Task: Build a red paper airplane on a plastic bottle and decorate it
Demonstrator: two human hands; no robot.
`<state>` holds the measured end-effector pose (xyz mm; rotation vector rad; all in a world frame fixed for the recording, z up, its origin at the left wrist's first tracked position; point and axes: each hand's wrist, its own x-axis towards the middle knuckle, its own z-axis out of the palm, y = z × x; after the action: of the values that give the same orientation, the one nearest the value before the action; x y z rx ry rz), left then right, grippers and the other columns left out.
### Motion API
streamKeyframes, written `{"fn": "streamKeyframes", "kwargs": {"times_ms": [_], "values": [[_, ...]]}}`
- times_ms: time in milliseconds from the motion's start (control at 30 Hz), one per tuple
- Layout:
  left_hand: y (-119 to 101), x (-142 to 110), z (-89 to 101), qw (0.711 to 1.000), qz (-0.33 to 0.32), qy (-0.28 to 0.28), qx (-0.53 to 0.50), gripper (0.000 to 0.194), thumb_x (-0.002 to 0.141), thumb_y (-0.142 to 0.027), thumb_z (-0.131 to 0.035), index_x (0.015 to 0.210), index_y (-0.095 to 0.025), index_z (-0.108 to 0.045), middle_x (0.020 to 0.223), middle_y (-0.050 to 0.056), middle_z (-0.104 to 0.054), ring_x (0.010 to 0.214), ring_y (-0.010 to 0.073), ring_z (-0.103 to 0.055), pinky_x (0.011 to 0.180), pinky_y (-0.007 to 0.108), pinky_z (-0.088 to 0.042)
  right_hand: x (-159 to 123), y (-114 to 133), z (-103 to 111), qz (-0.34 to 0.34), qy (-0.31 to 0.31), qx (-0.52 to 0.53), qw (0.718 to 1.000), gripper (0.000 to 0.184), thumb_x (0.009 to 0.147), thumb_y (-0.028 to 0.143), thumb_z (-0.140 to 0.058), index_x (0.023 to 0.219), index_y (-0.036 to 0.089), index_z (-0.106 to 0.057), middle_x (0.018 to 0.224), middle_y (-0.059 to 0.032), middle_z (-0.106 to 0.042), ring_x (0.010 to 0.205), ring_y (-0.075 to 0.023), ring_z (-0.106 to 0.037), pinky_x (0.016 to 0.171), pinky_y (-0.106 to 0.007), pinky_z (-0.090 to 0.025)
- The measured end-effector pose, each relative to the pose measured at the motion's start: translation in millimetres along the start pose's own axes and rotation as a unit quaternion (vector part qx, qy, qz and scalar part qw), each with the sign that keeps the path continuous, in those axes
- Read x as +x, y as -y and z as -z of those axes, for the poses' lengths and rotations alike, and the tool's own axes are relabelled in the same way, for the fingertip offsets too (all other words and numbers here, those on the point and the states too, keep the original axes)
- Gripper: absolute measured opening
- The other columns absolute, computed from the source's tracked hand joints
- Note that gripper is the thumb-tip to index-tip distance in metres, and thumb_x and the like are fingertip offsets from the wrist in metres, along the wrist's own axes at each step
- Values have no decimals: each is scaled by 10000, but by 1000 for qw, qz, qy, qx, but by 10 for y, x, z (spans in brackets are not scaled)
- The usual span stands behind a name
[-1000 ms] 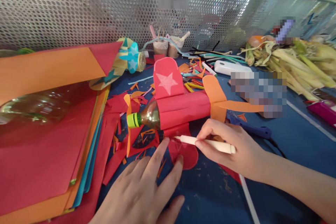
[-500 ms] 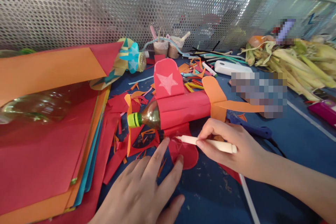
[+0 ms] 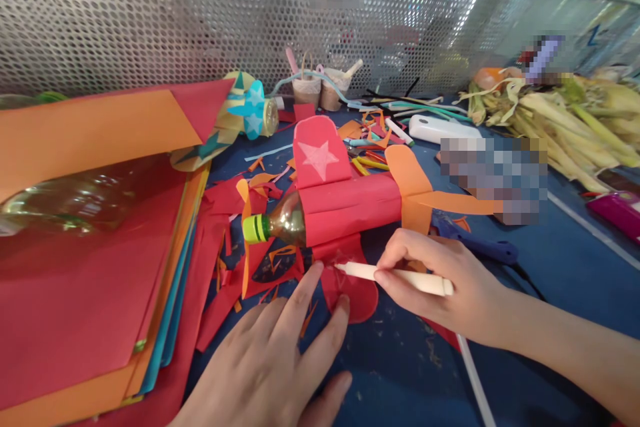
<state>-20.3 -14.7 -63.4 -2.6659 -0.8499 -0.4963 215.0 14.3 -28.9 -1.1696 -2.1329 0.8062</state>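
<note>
A toy plane [image 3: 350, 208], made from a plastic bottle wrapped in red paper, lies on the blue table with its green cap to the left. Its far wing bears a pale star, and orange paper forms the tail. My right hand [image 3: 445, 280] pinches a cream-coloured marker [image 3: 363, 271], whose tip touches the near red wing [image 3: 355, 297]. Faint star lines show on that wing. My left hand [image 3: 280, 353] is spread, with two fingertips resting on the wing's left edge.
Stacked coloured paper [image 3: 85, 307] and a clear bottle [image 3: 75, 200] fill the left. Red and orange scraps [image 3: 220, 307] surround the plane. A blue-handled tool with a cord [image 3: 480, 247] lies behind my right hand. Corn husks [image 3: 560, 127] and small pots [image 3: 306, 90] sit farther back.
The marker tip has shifted very slightly left and down on the near wing. My left hand has stayed in place, and the plane has barely moved.
</note>
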Motion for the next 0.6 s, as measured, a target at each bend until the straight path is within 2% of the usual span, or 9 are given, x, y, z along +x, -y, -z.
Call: {"fn": "streamKeyframes", "kwargs": {"times_ms": [167, 467, 600], "values": [[17, 3, 12, 1000, 11, -1, -4, 334, 925, -308, -383, 1155, -191, -594, 1184, 200, -632, 846, 258, -703, 638, 370, -590, 6, 11, 9, -3, 0, -5, 1000, 141, 886, 177, -534, 755, 195, -485, 581, 82, -451, 429, -43, -397, 405, -175, -308], [23, 1, 27, 1000, 1, 6, 2, 341, 923, -301, -389, 1170, -180, -590, 1190, 232, -621, 857, 279, -701, 621, 398, -592, 18, -11, -4, 5, -8, -4, 1000, 129, 891, 182, -551, 770, 176, -506, 585, 83, -448, 442, -32, -388, 405, -151, -295], [20, -19, 3, 1000, 10, -17, 4, 353, 918, -317, -382, 1162, -185, -600, 1179, 216, -626, 848, 277, -696, 617, 391, -587, 0, -15, -3, -5, -6, -6, 1000, 118, 889, 180, -561, 781, 174, -513, 587, 83, -456, 452, -33, -393, 414, -145, -305]]}}
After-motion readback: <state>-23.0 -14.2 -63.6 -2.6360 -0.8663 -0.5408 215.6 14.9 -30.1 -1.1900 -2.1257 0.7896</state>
